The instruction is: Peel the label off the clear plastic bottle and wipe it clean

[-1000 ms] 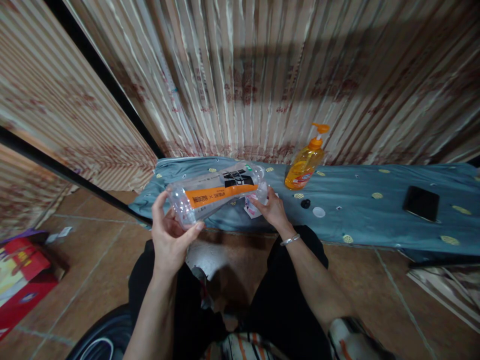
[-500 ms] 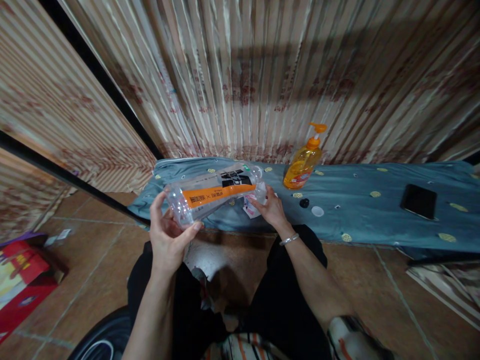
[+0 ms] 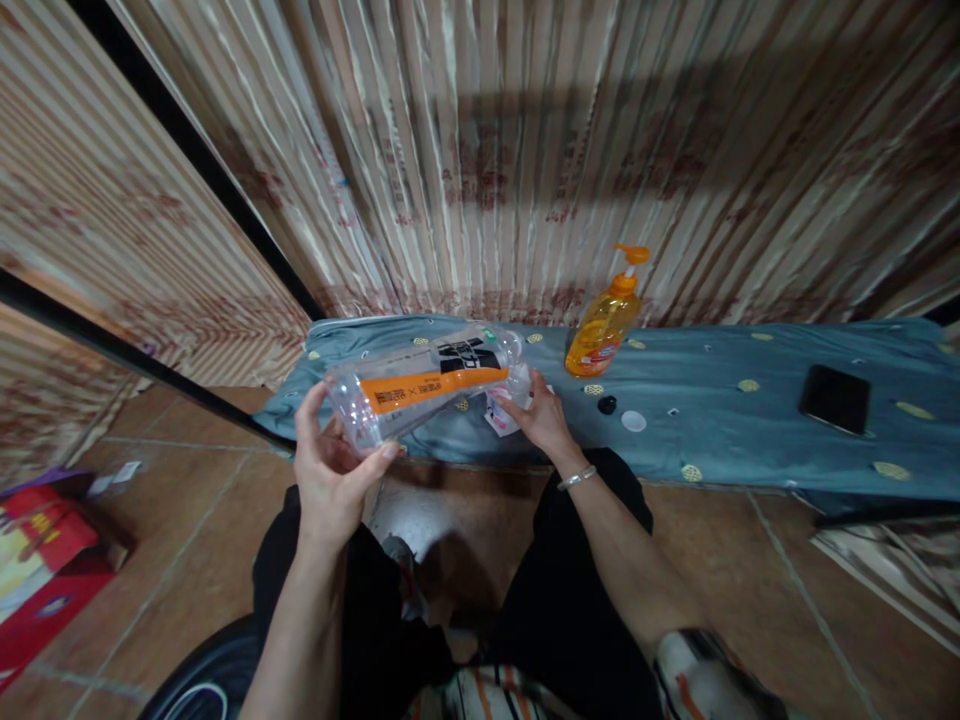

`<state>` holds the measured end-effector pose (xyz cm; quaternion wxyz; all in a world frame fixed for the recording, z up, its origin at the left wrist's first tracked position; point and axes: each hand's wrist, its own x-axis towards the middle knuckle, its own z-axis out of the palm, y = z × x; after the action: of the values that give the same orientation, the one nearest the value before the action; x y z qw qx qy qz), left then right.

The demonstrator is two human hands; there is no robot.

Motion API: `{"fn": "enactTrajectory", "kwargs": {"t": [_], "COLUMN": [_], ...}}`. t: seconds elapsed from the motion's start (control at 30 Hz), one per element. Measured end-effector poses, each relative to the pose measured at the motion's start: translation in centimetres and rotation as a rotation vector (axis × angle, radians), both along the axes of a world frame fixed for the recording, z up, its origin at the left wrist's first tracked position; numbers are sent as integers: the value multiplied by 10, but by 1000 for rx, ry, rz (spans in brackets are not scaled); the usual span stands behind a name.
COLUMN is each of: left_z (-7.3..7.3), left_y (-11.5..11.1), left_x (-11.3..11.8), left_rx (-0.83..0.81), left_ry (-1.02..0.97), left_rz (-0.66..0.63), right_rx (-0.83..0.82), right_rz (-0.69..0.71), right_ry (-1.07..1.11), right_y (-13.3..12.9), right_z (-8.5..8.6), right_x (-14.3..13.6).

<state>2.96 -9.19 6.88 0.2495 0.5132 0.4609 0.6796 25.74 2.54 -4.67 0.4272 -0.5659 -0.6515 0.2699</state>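
Note:
I hold a large clear plastic bottle (image 3: 420,385) with an orange and black label, tilted on its side above the cloth. My left hand (image 3: 336,465) grips its wide left end, thumb below and fingers behind. My right hand (image 3: 544,415) is closed at its narrow right end, where the fingers partly hide a translucent piece. Beneath that hand is a white and pink packet (image 3: 501,415), partly covered. To the right, a black cap (image 3: 607,405) and a whitish round disc (image 3: 634,421) lie on the cloth. An orange pump bottle (image 3: 602,330) stands upright behind them.
The long bench is covered with a blue-green patterned cloth (image 3: 712,420). A black phone (image 3: 835,398) lies near its right end. Striped curtains (image 3: 480,150) hang behind, with black poles (image 3: 202,160) at the left. A red box (image 3: 52,590) is on the tiled floor.
The large bottle and my left hand have shifted very slightly left. My right hand stays at the narrow end, and the view has moved a little.

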Motion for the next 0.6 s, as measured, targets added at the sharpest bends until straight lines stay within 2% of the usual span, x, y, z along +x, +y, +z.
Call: {"fn": "enactTrajectory", "kwargs": {"t": [0.6], "left_z": [4], "left_y": [1], "left_x": [0], "left_rx": [1], "left_ry": [4], "left_rz": [10], "right_rx": [7], "right_rz": [3], "right_ry": [-25], "right_y": [-2], "right_z": [3], "right_x": [1]}}
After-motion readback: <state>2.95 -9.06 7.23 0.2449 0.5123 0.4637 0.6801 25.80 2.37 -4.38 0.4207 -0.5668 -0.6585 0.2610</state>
